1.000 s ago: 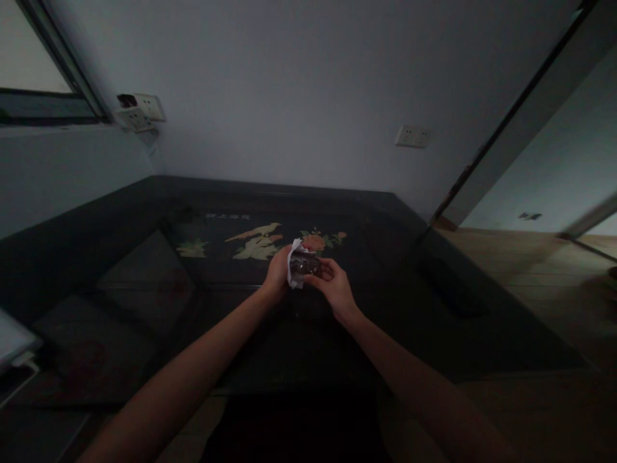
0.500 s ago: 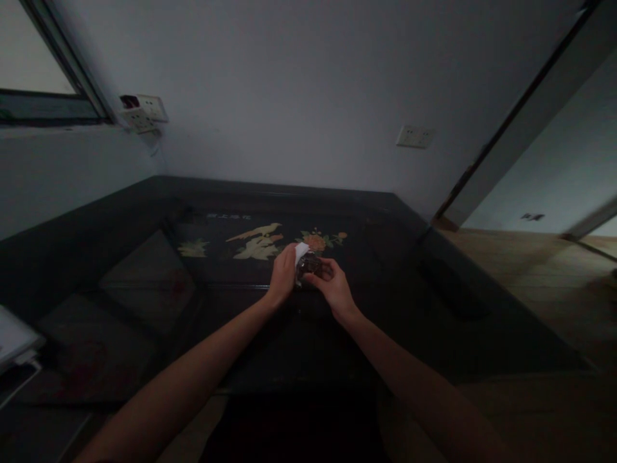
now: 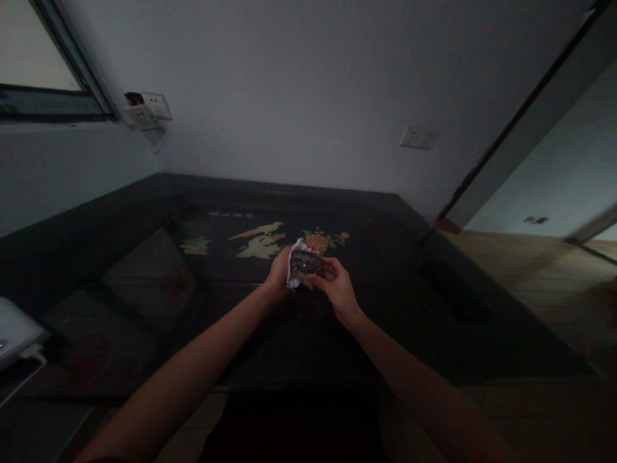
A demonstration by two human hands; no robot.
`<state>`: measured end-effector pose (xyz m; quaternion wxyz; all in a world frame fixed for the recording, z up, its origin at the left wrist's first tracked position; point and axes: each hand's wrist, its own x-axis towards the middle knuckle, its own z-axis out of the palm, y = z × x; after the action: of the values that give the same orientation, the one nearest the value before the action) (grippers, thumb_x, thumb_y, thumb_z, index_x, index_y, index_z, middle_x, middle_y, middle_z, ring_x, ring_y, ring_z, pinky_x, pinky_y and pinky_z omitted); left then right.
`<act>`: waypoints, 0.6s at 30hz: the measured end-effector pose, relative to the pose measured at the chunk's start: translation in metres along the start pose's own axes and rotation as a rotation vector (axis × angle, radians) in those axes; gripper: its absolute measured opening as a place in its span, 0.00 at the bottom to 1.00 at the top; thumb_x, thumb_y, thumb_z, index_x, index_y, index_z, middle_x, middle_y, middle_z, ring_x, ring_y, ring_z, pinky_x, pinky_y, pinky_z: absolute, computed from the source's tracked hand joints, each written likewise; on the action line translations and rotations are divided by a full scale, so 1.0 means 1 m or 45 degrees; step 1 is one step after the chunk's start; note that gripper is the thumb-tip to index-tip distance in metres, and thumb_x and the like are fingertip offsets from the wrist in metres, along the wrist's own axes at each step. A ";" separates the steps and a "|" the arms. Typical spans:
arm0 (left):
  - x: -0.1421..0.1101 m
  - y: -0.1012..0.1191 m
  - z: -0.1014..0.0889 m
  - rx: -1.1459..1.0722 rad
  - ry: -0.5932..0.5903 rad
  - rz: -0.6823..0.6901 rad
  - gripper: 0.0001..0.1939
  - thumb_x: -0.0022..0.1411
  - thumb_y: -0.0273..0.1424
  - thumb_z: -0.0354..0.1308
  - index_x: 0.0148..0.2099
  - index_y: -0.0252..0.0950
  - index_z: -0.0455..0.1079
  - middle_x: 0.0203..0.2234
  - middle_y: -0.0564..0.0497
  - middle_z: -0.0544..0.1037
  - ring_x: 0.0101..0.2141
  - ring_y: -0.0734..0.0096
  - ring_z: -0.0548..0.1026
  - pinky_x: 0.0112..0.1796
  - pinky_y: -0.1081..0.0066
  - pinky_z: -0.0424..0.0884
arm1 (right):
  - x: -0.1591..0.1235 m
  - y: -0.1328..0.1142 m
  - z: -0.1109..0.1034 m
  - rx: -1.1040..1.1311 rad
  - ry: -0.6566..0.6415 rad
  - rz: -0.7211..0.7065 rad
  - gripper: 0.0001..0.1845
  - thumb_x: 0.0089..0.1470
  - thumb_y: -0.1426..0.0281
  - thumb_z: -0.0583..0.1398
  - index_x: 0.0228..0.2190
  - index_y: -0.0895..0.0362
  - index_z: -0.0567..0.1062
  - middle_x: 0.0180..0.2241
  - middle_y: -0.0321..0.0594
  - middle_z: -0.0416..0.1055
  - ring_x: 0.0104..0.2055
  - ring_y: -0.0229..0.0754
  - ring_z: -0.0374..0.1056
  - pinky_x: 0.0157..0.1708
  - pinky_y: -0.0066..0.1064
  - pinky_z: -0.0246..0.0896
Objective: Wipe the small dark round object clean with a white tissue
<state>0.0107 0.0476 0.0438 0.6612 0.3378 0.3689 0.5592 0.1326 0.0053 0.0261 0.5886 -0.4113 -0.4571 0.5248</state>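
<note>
Both hands meet above the middle of a dark glossy table point(image 3: 144, 257) painted with a bird and flowers. My left hand point(image 3: 278, 273) is closed on a white tissue point(image 3: 292, 273) that wraps one side of a small dark object point(image 3: 305, 262). My right hand point(image 3: 337, 286) pinches the other side of that dark object with thumb and fingers. The room is dim, and I cannot make out what the dark object is.
A white flat thing point(image 3: 17, 331) lies at the table's left edge. Wall sockets point(image 3: 144, 109) sit at the left corner below a window, with another socket point(image 3: 418, 137) on the back wall. A doorway and wooden floor point(image 3: 530, 257) open to the right.
The left hand covered the object with the tissue half a second ago; now the tissue is drawn back to the left side and the dark object shows again.
</note>
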 end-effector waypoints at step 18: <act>-0.017 -0.009 -0.004 0.984 0.024 0.962 0.21 0.67 0.37 0.40 0.44 0.32 0.71 0.39 0.41 0.76 0.42 0.63 0.73 0.47 0.63 0.67 | 0.004 0.006 -0.002 0.012 0.087 0.025 0.26 0.29 0.71 0.72 0.34 0.56 0.70 0.30 0.34 0.75 0.35 0.39 0.72 0.39 0.31 0.66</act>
<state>0.0097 0.0298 0.0363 0.2380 0.6605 0.4065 0.5846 0.1327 0.0102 0.0199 0.6004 -0.4308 -0.4302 0.5185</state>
